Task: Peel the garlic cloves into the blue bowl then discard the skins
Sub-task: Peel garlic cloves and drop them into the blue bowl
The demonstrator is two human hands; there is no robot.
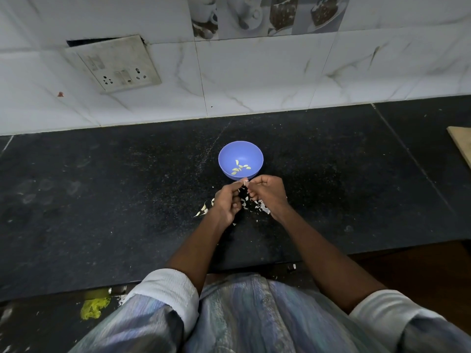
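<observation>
Blue bowl (240, 159) on the dark worktop (102, 200), near its middle, with several peeled garlic cloves (240, 167) lying pale yellow in the bottom. Just in front of the bowl, left hand (227, 203) and right hand (268, 195) raised together, fingertips of both pinching one small clove (246, 182) between them (too small to tell how much skin remains on it). Remaining fingers of both hands curled in. Under and beside the hands, loose white skins (254, 205) scattered on the worktop, partly hidden by the wrists. At the right edge, a corner of a wooden board (461, 143), cut off. On the tiled wall behind, a grimy switch plate (112, 64). Below the worktop edge, a yellow scrap (93, 308), hard to identify.
</observation>
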